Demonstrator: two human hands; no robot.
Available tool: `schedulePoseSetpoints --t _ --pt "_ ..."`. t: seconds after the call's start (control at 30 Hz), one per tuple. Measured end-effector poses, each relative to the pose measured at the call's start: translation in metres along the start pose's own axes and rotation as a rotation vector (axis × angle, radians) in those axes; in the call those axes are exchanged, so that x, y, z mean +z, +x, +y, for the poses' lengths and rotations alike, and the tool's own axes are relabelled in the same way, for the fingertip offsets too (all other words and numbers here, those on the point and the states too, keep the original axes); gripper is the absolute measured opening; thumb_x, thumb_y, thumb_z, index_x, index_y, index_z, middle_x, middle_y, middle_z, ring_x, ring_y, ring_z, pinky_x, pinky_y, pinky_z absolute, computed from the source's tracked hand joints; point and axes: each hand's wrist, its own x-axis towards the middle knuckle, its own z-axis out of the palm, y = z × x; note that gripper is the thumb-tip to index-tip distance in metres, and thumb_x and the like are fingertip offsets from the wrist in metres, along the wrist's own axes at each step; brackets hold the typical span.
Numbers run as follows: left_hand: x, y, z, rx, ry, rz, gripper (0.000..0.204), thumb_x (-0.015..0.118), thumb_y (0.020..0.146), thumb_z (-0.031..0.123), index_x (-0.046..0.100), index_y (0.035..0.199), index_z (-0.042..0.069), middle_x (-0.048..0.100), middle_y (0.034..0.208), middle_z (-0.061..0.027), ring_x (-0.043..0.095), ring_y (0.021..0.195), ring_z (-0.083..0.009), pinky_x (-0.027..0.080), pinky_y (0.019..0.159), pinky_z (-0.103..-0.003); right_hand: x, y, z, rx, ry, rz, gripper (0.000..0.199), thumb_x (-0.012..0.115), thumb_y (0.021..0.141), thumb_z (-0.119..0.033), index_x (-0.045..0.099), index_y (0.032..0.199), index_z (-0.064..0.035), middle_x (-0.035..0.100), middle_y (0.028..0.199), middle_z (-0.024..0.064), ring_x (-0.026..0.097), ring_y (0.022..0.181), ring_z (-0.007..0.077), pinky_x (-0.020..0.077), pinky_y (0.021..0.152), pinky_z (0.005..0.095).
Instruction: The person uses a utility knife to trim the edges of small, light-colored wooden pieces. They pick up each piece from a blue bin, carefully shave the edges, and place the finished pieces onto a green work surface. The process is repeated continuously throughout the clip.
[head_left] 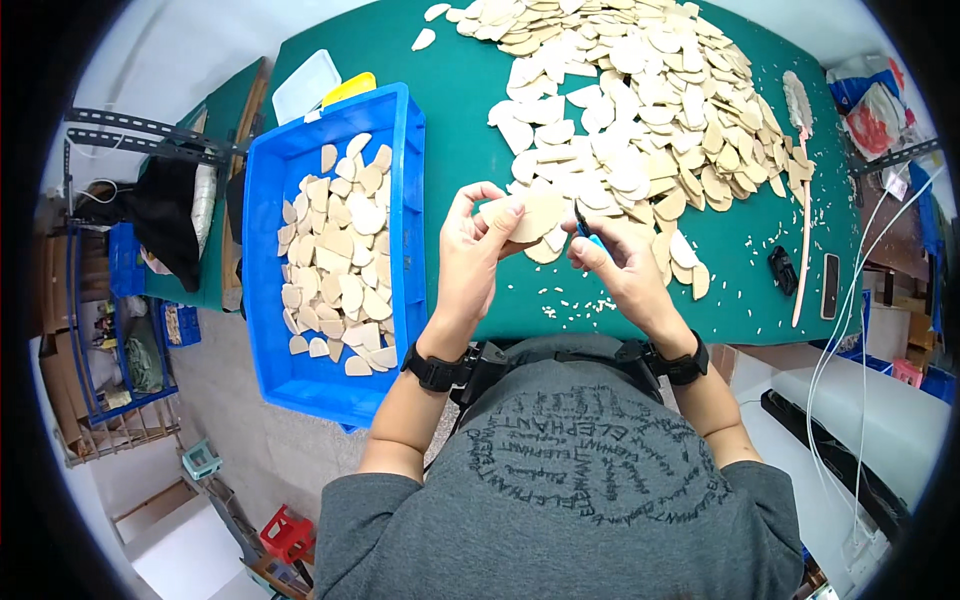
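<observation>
The grey T-shirt lies nearest the camera. Right of the blue bin, the left hand pinches one flat beige piece; the right hand holds a blue-and-black tool. The piece is probably light, stiff and not slippery; grip its rim, thumb on face. Farther right of the bin: a loose pile.

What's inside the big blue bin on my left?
The bin holds a loose heap of flat beige pieces, many with a rounded edge. Whatever lies under the top ones, including the bin's bottom beneath the heap, is covered.
</observation>
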Motion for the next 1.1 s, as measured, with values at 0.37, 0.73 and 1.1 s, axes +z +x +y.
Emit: schedulePoseSetpoints --t 0.37,0.73,1.1 --pt "-0.01 -0.011 0.003 0.093 0.053 0.021 0.027 0.059 0.09 0.013 0.055 0.112 -0.002 0.064 0.101 -0.0117 0.065 0.087 -0.0151 0.058 0.072 -0.03 0.013 0.009 -0.009 -0.072 -0.252 0.05 0.043 0.064 0.086 -0.03 0.058 0.118 -0.0017 0.066 0.099 0.0079 0.059 0.082 0.0099 0.0475 0.074 0.0246" --pt "-0.003 -0.02 -0.002 0.131 0.063 0.072 0.027 0.06 0.09 0.012 0.055 0.111 -0.003 0.064 0.099 -0.0121 0.065 0.085 -0.0145 0.058 0.073 -0.03 0.01 0.007 -0.014 -0.123 -0.285 0.034 0.033 0.067 0.085 -0.025 0.064 0.109 -0.0019 0.067 0.088 0.0065 0.059 0.078 0.0099 0.0472 0.07 0.025" --pt "0.005 -0.028 -0.007 0.153 0.072 0.102 0.025 0.062 0.089 0.013 0.057 0.108 -0.003 0.064 0.095 -0.0104 0.063 0.084 -0.0123 0.054 0.073 -0.026 0.002 0.003 -0.017 -0.15 -0.338 0.002 0.029 0.068 0.084 -0.018 0.065 0.106 -0.0003 0.066 0.084 0.0045 0.057 0.074 0.0085 0.0463 0.068 0.0228"
